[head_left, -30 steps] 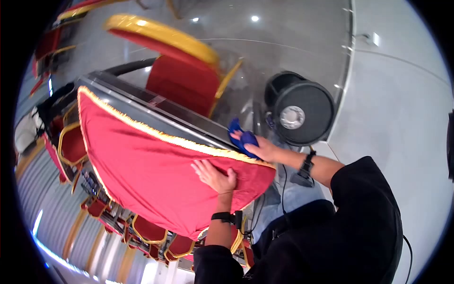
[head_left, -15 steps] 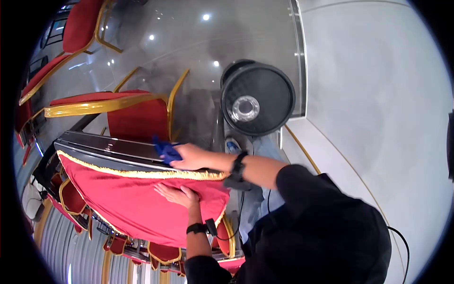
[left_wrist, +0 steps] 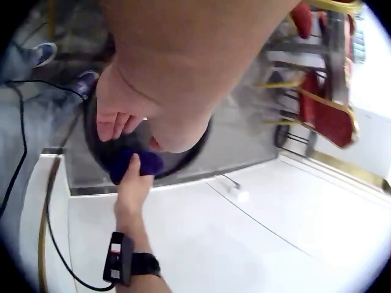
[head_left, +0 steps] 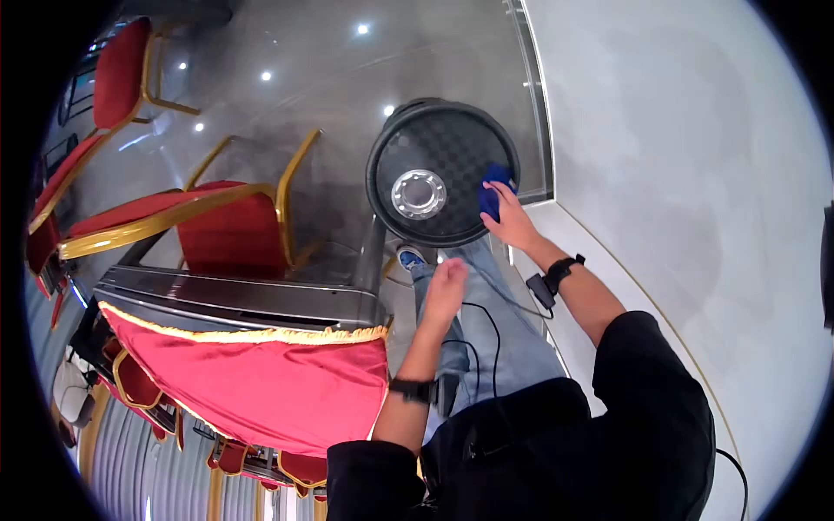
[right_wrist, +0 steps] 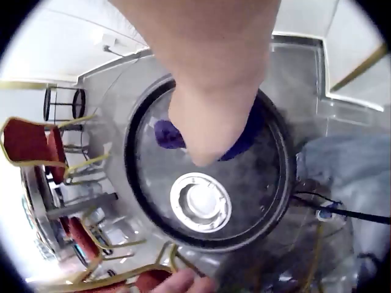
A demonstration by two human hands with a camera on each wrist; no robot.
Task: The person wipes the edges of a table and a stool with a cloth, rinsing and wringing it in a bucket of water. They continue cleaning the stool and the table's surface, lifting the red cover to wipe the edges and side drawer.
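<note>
My right hand (head_left: 511,217) holds a bunched dark blue cloth (head_left: 493,193) against the rimmed round black top (head_left: 452,139) of a stand. In the right wrist view the cloth (right_wrist: 247,135) shows on both sides of that hand, and the palm side is hidden. A round, shiny, clear or silvery ashtray-like dish (head_left: 419,194) sits on the same top, to the left of the cloth. My left hand (head_left: 446,291) hangs in the air below the near rim, fingers loosely curled around nothing. The left wrist view has its fingers (left_wrist: 116,125) overlapping the black top.
Left of my legs stands a dark table (head_left: 234,295) under a red cloth (head_left: 261,382) with gold fringe. Red chairs with gold frames (head_left: 230,230) are behind it. A white wall (head_left: 660,174) rises on the right. Black cables (head_left: 497,347) hang before my jeans.
My right hand has carried the blue cloth from the dark table's edge rightward onto the round black top. The left hand has lifted off the red cloth and moved right.
</note>
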